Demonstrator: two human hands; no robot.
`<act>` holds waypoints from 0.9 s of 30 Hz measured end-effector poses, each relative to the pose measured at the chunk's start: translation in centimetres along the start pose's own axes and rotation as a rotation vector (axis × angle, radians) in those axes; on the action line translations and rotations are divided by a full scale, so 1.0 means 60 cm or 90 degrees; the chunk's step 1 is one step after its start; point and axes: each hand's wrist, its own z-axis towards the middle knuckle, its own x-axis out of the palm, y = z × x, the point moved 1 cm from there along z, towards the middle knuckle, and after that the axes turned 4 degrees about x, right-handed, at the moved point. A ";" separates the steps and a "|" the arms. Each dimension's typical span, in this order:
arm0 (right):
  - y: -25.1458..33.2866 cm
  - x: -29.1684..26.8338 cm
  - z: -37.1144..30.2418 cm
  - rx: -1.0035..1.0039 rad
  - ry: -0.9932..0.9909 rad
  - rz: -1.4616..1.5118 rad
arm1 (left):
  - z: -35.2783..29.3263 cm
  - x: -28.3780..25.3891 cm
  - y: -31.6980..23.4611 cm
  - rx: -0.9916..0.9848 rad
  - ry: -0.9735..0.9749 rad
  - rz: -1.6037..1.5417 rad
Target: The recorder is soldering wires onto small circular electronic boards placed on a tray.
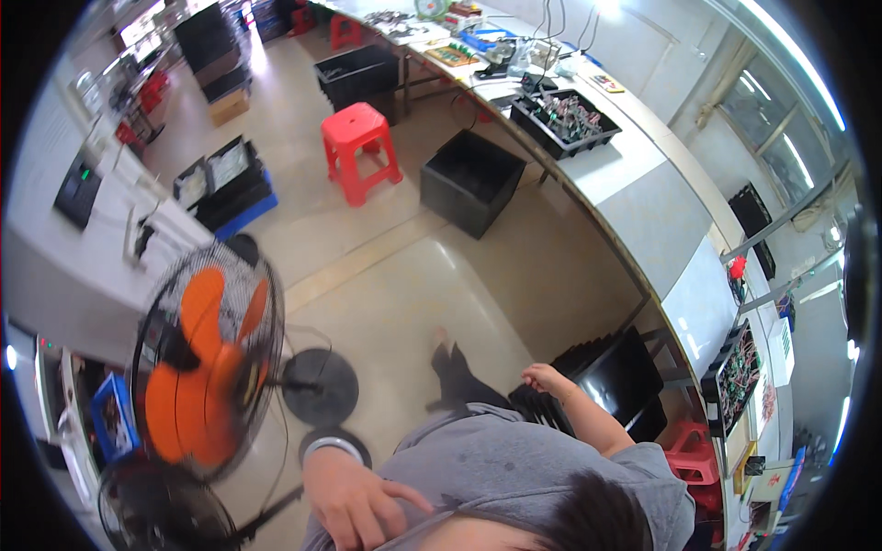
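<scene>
My left hand, with a pale band at its wrist, lies against the chest of my grey shirt near the neckline. Its fingers are spread over the cloth, one stretched out to the right; some fingertips are cut off by the lower edge. My right hand is held out from the body at waist height, its fingers curled in. Nothing shows in it. It is nearest to the stacked black trays beside the workbench, and no contact with them can be made out.
An orange-bladed floor fan stands close at left. A second fan is below it. Ahead are a red stool and a black bin. Along the right runs a white workbench with black trays of wired parts.
</scene>
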 end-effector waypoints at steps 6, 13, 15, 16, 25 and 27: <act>0.282 -0.013 0.255 -0.042 -0.007 -0.057 | -0.113 -0.300 -0.019 -0.058 -0.087 0.002; 0.883 0.158 0.398 -0.299 0.069 -0.277 | -0.203 -0.662 -0.081 0.035 -0.112 0.039; 1.021 0.206 0.412 -0.360 0.104 -0.298 | -0.242 -0.769 -0.089 0.075 -0.125 0.038; 1.070 0.206 0.429 -0.364 0.097 -0.289 | -0.268 -0.829 -0.087 0.075 -0.117 0.030; 1.082 0.056 0.797 -0.216 -0.142 -0.671 | -0.516 -1.343 -0.206 -0.351 -0.095 -0.094; 1.049 -0.006 0.799 -0.167 -0.277 -0.399 | -0.591 -1.462 -0.211 -0.446 -0.262 -0.152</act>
